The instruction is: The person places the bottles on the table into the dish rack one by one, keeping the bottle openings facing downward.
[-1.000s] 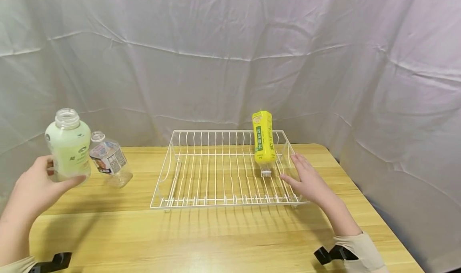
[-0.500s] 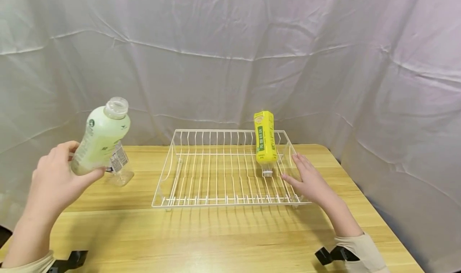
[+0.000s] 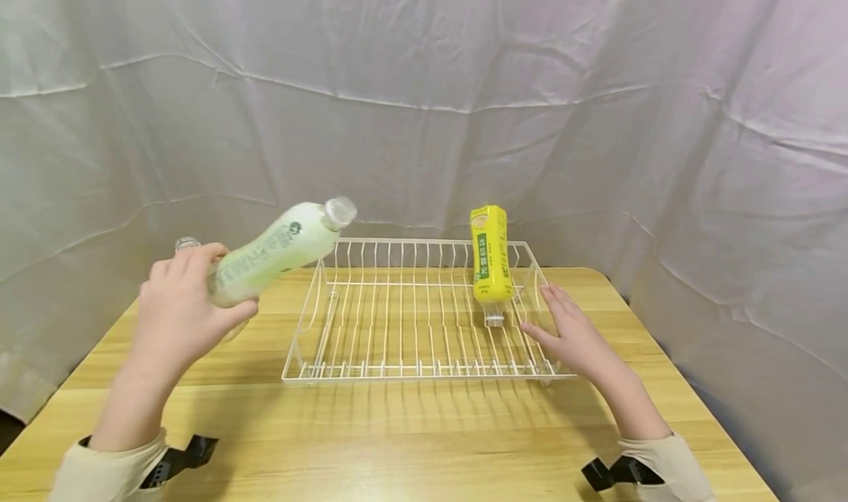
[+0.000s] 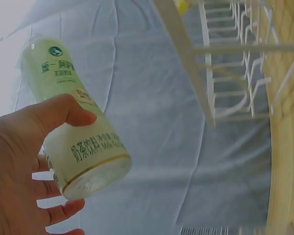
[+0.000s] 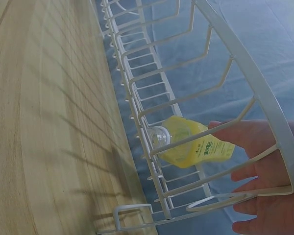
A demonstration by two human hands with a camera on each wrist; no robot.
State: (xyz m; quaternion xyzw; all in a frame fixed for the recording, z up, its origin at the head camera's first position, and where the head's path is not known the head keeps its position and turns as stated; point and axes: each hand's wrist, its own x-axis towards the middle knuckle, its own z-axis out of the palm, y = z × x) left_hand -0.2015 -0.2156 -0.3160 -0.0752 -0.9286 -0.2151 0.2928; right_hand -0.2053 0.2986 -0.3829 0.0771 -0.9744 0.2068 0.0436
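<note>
Green bottle (image 3: 278,252) leans right, grasped low by our left hand (image 3: 179,303), perhaps to free its neck (image 3: 340,213); our right hand (image 3: 573,336), fingers extended, seemingly steadies the rack (image 5: 257,81).

Soft rack (image 3: 419,377) shadows, tabletop (image 3: 371,458) glare

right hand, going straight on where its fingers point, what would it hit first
Probably the right rim of the white rack, then perhaps the yellow bottle; depth is unclear.
</note>
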